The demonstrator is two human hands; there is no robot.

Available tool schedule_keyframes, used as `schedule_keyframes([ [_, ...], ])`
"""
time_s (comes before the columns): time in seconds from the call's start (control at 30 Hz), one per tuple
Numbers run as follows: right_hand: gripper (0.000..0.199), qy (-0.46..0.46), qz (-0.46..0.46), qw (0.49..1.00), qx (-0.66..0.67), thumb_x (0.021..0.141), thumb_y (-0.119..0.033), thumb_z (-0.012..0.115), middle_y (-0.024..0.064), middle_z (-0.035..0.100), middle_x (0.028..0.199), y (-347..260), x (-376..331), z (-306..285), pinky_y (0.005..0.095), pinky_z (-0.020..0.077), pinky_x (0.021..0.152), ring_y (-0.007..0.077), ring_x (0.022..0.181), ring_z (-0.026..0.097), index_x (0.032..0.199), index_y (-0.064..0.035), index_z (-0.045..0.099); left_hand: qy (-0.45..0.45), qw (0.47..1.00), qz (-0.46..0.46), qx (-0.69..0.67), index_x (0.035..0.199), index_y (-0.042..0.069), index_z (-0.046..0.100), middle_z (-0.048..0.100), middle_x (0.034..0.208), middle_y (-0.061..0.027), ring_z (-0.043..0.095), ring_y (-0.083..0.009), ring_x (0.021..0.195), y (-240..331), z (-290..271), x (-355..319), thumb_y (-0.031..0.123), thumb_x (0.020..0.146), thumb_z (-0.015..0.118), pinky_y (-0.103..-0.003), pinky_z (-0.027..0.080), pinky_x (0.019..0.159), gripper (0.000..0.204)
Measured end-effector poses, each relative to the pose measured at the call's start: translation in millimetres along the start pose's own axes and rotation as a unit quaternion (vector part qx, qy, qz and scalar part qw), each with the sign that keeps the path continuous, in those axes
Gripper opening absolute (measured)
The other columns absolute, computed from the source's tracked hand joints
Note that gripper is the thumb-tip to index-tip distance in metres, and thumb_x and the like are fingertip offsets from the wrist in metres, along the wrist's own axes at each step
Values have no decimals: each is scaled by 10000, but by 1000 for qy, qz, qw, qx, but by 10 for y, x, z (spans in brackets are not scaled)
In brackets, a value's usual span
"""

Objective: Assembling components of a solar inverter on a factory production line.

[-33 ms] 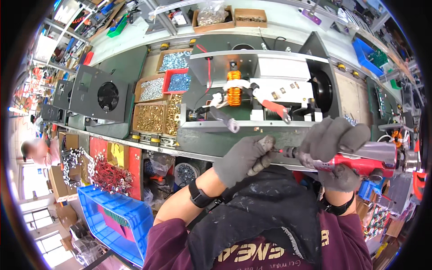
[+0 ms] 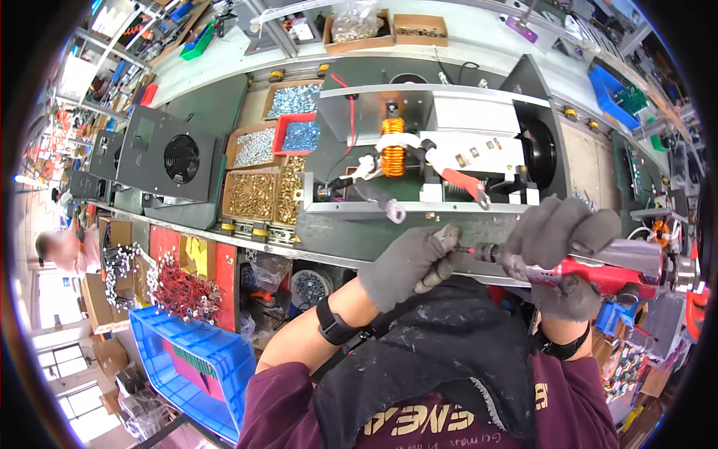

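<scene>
Head view: a red power screwdriver is gripped in the gloved right hand just below the near edge of the open metal chassis, while the tip of the tool is pinched by the closed fingers of the gloved left hand, touching that edge. Little free room is left along this edge, both hands being crowded against it. Left of the chassis, cardboard trays of brass and silver screws are set, and a blue plastic crate is seen well below them.
</scene>
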State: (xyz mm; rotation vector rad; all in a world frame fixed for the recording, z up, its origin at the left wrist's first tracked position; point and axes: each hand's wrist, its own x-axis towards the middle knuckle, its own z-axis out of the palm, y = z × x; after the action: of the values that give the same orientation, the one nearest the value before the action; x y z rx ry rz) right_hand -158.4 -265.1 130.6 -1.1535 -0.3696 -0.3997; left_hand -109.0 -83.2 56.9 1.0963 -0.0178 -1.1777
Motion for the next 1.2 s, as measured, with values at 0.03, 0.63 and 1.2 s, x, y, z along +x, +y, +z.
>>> schedule_keyframes([
  [0.03, 360, -8, -14, 1000, -12, 782, -259, 720, 90, 516, 739, 4, 20, 10, 381, 502, 598, 224, 654, 535, 942, -121, 428, -39, 999, 1, 20, 840, 64, 537, 467, 546, 6, 366, -54, 402, 26, -6, 12, 451, 931, 470, -184, 268, 368, 404],
  [0.63, 379, 185, -114, 975, 39, 649, -99, 732, -36, 498, 672, -60, 314, -333, 172, 414, 429, 38, 496, 466, 886, -118, 438, 167, 871, 50, 459, 1006, 14, 619, 641, 775, -46, 554, -110, 606, 1329, -2033, 109, 323, 872, 551, -248, 442, 559, 343],
  [1.2, 506, 213, -116, 970, -14, 584, -158, 868, -72, 510, 704, 175, 553, -921, 176, 412, 454, 27, 543, 472, 881, -131, 460, -47, 706, -115, 697, 953, 75, 678, 661, 846, -155, 632, -298, 812, 1222, -2121, 1134, 355, 851, 533, -365, 483, 740, 332],
])
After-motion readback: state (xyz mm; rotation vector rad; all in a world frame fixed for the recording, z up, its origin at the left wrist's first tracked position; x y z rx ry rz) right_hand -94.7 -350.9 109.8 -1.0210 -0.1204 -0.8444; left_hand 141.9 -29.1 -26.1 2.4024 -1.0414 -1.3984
